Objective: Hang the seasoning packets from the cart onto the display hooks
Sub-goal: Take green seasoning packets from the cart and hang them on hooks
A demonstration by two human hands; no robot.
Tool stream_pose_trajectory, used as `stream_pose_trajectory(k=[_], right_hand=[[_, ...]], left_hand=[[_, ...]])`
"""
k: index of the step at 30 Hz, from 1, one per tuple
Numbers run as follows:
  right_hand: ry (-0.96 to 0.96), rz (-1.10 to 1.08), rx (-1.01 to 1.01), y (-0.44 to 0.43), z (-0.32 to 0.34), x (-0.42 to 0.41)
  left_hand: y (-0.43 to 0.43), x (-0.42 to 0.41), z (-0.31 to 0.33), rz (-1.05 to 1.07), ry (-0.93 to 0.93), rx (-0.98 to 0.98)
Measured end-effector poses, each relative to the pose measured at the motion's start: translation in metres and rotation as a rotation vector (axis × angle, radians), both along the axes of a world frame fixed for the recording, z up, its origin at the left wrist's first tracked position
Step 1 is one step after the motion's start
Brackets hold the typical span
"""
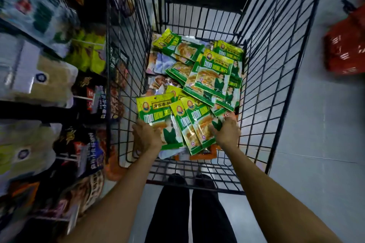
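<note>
Several green and yellow seasoning packets [209, 73] lie heaped in a black wire cart [262, 77]. My left hand [146, 136] grips the lower left of one packet [156, 112] at the near end of the cart. My right hand [227, 130] holds the lower right of a small fan of two or three packets [195, 122] beside it. Both held bunches are lifted slightly above the pile. The display hooks [85, 96] stick out from the rack on the left, blurred, with packets hanging on them.
The shelf rack [39, 77] on the left is crowded with hanging snack and seasoning bags, close against the cart's left wall. A red basket [345, 45] sits on the pale floor at the right. My legs and shoes [189, 181] stand behind the cart's near edge.
</note>
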State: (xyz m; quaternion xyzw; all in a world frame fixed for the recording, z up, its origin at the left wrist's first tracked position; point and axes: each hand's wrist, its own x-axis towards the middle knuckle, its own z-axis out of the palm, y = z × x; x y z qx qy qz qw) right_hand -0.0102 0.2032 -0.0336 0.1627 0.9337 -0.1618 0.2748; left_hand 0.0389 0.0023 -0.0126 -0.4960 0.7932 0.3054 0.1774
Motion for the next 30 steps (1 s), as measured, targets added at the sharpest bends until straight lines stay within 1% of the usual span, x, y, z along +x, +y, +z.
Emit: stream_pose_trajectory(k=[3,7,9,11,13,15,18,21,22,26,30], right_hand=[[-0.069,-0.015,0.019,-0.003,-0.002,0.004],[-0.164,-0.239,-0.120,-0.009,-0.007,0.008],[-0.204,-0.347,-0.226,-0.011,-0.009,0.007],[-0.245,-0.421,-0.313,-0.011,-0.008,0.005],[-0.251,-0.469,-0.364,-0.009,-0.006,0.002],[-0.234,-0.481,-0.390,-0.007,-0.003,-0.001],[-0.259,-0.525,-0.474,-0.007,0.008,-0.006],[-0.411,-0.680,-0.665,-0.007,0.019,-0.006],[-0.467,-0.702,-0.703,-0.007,0.023,-0.006],[-0.588,-0.737,-0.798,-0.007,0.037,-0.003],[-0.541,-0.731,-0.852,-0.005,0.060,-0.004]], left_hand=[[-0.004,0.002,0.000,0.093,0.033,0.008],[-0.011,0.004,-0.001,0.168,0.075,0.053],[-0.013,0.003,0.000,0.213,0.095,0.117],[-0.015,0.003,0.003,0.279,0.120,0.226],[-0.017,0.003,0.005,0.342,0.147,0.328],[-0.019,0.003,0.007,0.369,0.162,0.376],[-0.018,0.003,0.009,0.366,0.181,0.458],[-0.013,0.004,0.010,0.353,0.212,0.536],[-0.011,0.004,0.011,0.348,0.224,0.546],[-0.006,0.004,0.022,0.279,0.273,0.507],[-0.012,0.005,0.048,0.162,0.343,0.413]])
